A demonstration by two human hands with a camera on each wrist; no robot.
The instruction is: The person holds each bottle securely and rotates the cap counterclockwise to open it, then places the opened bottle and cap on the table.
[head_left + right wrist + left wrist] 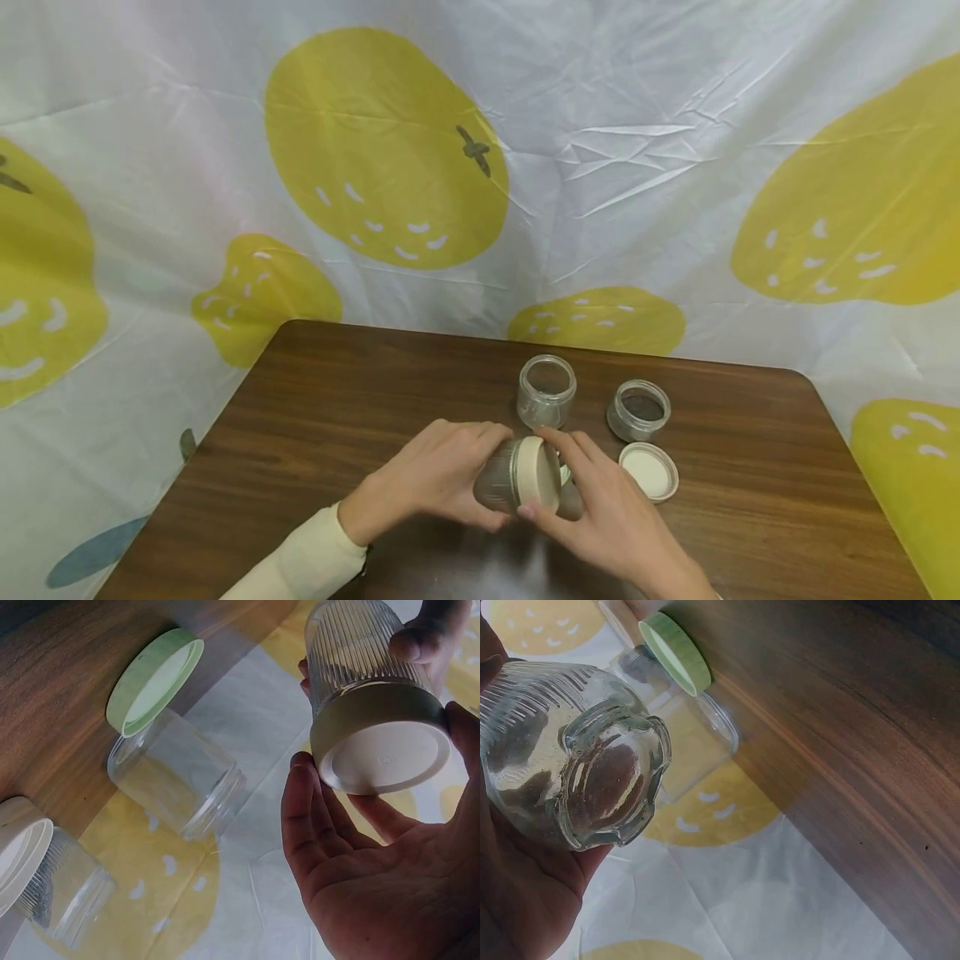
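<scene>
Above the table, my left hand (pixel 442 471) holds a ribbed clear glass jar (pixel 497 477) around its body. The jar is tilted, with its cream lid (pixel 537 475) facing right. My right hand (pixel 611 512) has its thumb and fingers around the rim of that lid. In the left wrist view the scalloped glass base (pixel 613 780) of the jar shows. The lid sits on the jar's mouth in the right wrist view, and the jar's ribs (pixel 352 645) run up from it. I make out no contents inside.
A taller uncovered glass jar (pixel 546 404) stands behind the hands. Right of it is a shorter uncovered jar (pixel 633 425), dark inside. A loose cream lid (pixel 649 472) lies before that one. A green lid (pixel 154 682) lies near the taller jar. Patterned cloth hangs behind the table.
</scene>
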